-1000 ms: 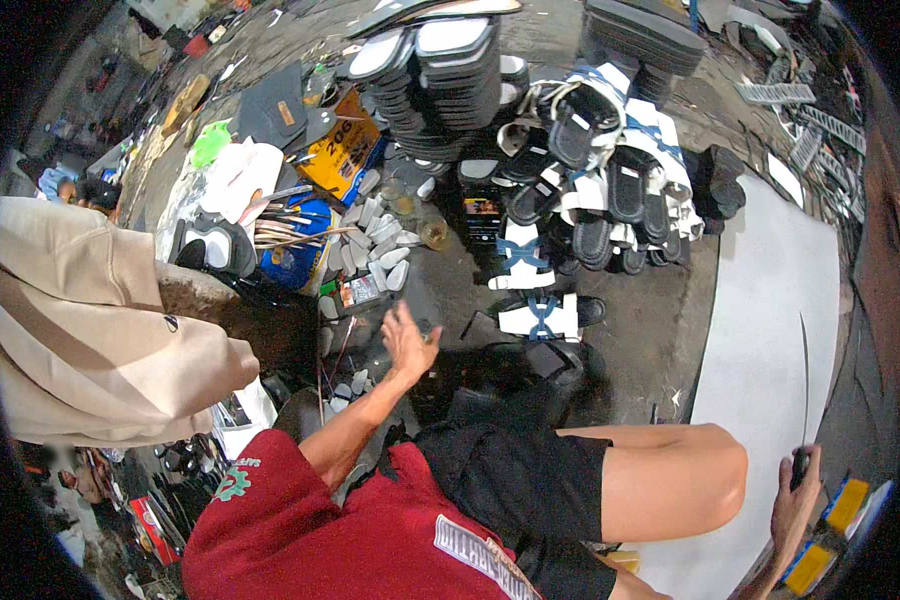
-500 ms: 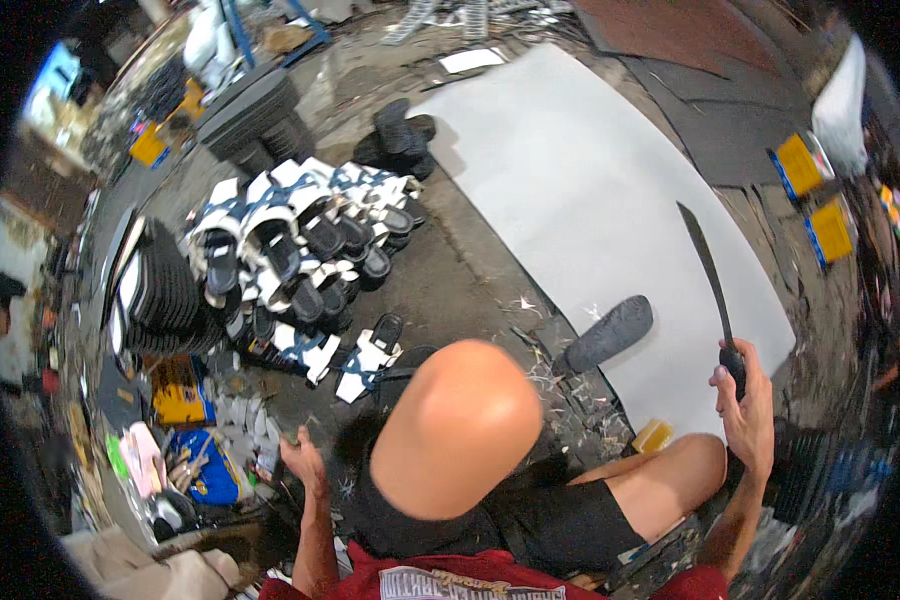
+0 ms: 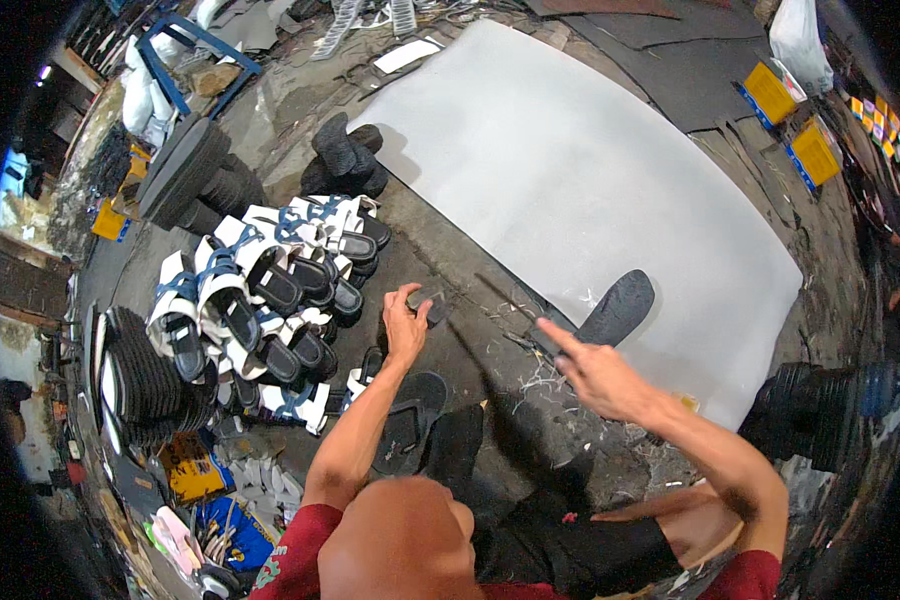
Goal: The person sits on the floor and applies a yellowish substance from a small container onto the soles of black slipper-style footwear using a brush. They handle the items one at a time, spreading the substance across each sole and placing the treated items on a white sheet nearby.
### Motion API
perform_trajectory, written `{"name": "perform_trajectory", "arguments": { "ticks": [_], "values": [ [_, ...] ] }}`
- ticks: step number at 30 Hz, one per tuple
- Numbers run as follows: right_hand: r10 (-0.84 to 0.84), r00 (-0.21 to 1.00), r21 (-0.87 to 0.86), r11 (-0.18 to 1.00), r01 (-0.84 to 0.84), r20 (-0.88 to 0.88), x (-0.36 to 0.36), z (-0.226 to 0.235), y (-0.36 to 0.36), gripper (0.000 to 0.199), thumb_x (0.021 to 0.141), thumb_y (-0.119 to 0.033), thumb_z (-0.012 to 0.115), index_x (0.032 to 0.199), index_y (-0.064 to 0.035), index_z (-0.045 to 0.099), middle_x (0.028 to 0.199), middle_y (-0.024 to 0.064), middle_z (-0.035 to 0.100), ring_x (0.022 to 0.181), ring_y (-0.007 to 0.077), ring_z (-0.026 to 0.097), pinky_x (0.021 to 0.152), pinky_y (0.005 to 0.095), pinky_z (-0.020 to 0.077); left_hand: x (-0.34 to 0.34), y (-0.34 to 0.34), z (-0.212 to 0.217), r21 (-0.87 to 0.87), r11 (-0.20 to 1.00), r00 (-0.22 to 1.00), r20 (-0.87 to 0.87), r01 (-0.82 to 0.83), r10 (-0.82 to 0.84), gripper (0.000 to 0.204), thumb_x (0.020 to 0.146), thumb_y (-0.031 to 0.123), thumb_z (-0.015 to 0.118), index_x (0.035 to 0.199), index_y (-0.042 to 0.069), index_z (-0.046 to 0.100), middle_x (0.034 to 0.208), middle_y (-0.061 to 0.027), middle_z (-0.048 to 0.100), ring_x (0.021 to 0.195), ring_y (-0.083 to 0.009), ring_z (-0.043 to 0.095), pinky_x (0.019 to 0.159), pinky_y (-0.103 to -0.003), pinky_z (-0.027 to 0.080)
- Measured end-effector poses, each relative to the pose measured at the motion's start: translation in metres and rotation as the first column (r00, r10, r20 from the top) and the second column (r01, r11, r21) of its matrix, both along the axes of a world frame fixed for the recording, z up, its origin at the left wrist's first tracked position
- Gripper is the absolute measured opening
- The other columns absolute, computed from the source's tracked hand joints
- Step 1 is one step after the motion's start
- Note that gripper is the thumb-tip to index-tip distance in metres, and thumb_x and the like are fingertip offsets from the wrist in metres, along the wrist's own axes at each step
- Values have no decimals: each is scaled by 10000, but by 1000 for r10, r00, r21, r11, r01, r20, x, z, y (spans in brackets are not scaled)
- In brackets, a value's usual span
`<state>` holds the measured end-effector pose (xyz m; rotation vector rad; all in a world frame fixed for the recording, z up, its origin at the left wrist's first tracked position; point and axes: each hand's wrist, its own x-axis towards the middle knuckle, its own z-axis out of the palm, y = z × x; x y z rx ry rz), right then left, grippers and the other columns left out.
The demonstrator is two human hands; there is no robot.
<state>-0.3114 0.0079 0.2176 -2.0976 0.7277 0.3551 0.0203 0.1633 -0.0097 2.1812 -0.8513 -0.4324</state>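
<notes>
My right hand (image 3: 610, 382) is closed round the knife, index finger stretched forward along it. The knife's long dark blade (image 3: 510, 302), smeared by motion, points up and left across the floor beside the grey sheet. In front of the sandals, my left hand (image 3: 405, 322) is raised with fingers curled round a small dark, rounded piece (image 3: 432, 306); its kind is unclear. A black shoe sole (image 3: 620, 305) lies partly on the large grey sheet (image 3: 570, 160), just beyond my right hand. White and blue sandals (image 3: 235, 290) with black footbeds are heaped to the left.
Stacked black soles (image 3: 140, 365) stand left of the sandals, and more dark soles (image 3: 342, 160) are piled behind them. Yellow and blue boxes (image 3: 815, 155) stand at the far right. Thin scraps (image 3: 545, 385) litter the floor near my right hand. A blue frame (image 3: 185, 65) stands far left.
My right hand has swung inward with the knife, turning the blade from upright to pointing left. My left hand has risen and reached forward, and now grips a small dark piece. The view has shifted.
</notes>
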Motion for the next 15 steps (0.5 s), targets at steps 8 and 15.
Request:
{"name": "perform_trajectory", "arguments": {
  "ticks": [8,15],
  "values": [
    [-198,959,-194,952,237,200,49,-170,68,714,1176,-214,562,1803,-338,242,961,324,691,759,500,731,719,615,613,-12,10,-9,-62,991,960,262,115,-95,892,906,405,927,1627,54,537,1560,-239,513,1413,-452,480,1185,-593,416],
    [-264,953,-171,942,288,151,85,-197,95,683,1175,-249,559,1781,-410,287,968,340,670,767,557,736,681,620,638,6,13,-20,145,941,903,269,307,-336,873,911,326,919,1674,140,539,1618,-196,527,1456,-433,482,1237,-565,396]
  ]
}}
